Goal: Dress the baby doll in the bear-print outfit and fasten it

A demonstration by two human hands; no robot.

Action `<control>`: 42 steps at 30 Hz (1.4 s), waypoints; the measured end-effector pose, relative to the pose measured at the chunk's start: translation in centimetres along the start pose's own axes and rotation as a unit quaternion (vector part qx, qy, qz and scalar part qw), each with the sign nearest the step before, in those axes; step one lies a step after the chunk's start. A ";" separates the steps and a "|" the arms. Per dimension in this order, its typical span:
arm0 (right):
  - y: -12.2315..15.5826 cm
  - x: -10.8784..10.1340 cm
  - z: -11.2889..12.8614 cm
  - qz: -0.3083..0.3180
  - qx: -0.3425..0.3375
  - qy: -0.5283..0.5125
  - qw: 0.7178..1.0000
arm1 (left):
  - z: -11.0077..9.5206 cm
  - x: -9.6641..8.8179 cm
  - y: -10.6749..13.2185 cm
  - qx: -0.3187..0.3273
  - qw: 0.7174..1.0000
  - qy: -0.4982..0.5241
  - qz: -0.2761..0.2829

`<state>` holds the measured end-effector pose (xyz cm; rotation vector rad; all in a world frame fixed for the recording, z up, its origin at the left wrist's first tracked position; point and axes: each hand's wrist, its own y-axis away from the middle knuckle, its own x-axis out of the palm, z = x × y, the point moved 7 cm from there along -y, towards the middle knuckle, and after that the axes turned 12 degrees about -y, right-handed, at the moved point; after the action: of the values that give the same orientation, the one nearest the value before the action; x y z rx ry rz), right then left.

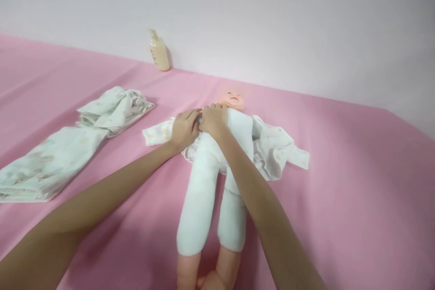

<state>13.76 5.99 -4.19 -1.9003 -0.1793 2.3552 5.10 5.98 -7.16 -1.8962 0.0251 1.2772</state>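
Note:
A baby doll (234,99) lies on its back on the pink sheet (340,190), head away from me, white fabric legs toward me. An open white baby shirt (275,147) is spread under it, one sleeve out to the left and one to the right. My left hand (183,129) rests on the doll's left shoulder and the shirt's left sleeve, fingers curled onto the cloth. Touching it, my right hand (213,120) is closed on the shirt fabric at the doll's upper chest, just below the chin.
A folded pale patterned cloth (44,167) and a bunched garment (115,108) lie at the left. A cream pump bottle (159,52) stands at the back against the white wall.

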 end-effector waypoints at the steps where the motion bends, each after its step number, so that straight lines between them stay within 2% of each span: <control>1: 0.2 -0.2 -0.2 -0.014 -0.002 -0.010 1.000 | -0.1 -0.1 0.0 -0.001 1.000 -0.001 -0.005; 6: 0.9 -0.9 -1.3 -0.043 -0.004 -0.041 0.998 | -0.1 -0.6 0.0 -0.009 1.000 0.005 -0.028; 12: 0.8 -1.2 -1.8 -0.031 0.011 -0.068 0.997 | 0.5 -0.6 0.0 -0.036 0.998 0.035 -0.027; 19: 0.6 -2.0 -3.6 -0.036 0.041 -0.123 0.991 | 2.6 -0.3 0.2 -0.121 0.990 0.067 -0.021; 26: 0.5 -3.3 -5.5 -0.034 0.056 -0.200 0.978 | 4.6 0.4 0.2 -0.163 0.974 0.152 -0.039; 31: 1.1 -4.7 -6.7 -0.039 0.058 -0.284 0.956 | 5.2 0.7 0.2 -0.184 0.964 0.185 -0.046; 37: 1.6 -6.1 -8.2 -0.065 0.061 -0.311 0.946 | 5.9 1.4 0.1 -0.208 0.956 0.203 -0.039; 42: 2.1 -6.8 -8.5 -0.071 0.065 -0.286 0.953 | 6.6 2.0 0.1 -0.220 0.947 0.231 -0.036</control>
<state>23.45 3.04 0.26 -1.0657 -0.1924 2.6674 1.02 10.94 -9.72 -2.5252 -0.0925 0.8038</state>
